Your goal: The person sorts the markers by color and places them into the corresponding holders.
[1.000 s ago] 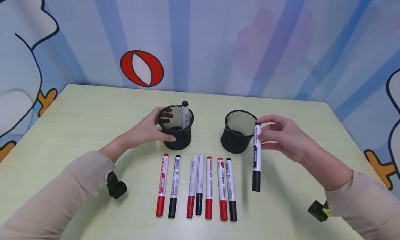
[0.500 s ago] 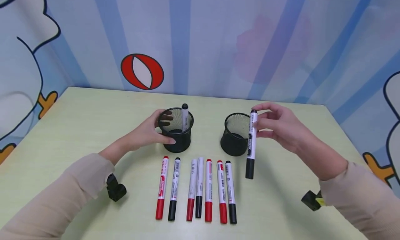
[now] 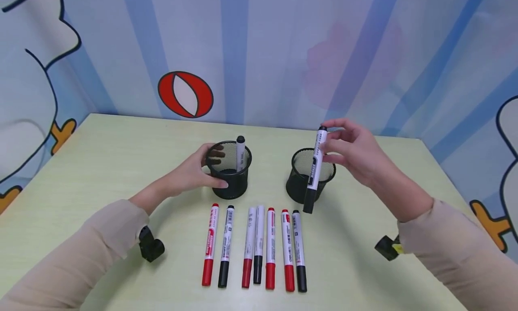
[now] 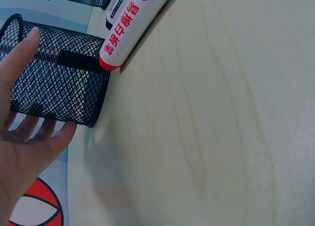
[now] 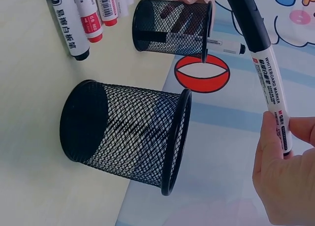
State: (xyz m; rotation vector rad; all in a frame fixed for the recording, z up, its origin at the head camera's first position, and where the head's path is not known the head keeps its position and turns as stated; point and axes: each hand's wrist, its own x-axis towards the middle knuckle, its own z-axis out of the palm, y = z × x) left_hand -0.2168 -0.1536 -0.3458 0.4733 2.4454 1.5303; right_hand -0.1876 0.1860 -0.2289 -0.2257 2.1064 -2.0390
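White marker [image 3: 317, 160] pinched in right hand [image 3: 353, 151], black cap [image 3: 310, 200] down, tilted near right mesh cup [image 3: 297, 189]; left mesh cup [image 3: 234, 187], second marker [image 3: 240, 151] inside, gripped in left hand [image 3: 192, 172].

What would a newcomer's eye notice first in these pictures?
Probably the red-and-white oval on the backdrop, left of centre. Next, seven red- or black-capped markers lined up on the table, and the black-capped whiteboard marker the right hand holds near the right mesh pen cup.

Wears beige slvs [image 3: 93, 245] w/ blk wrist cams [image 3: 151, 249].
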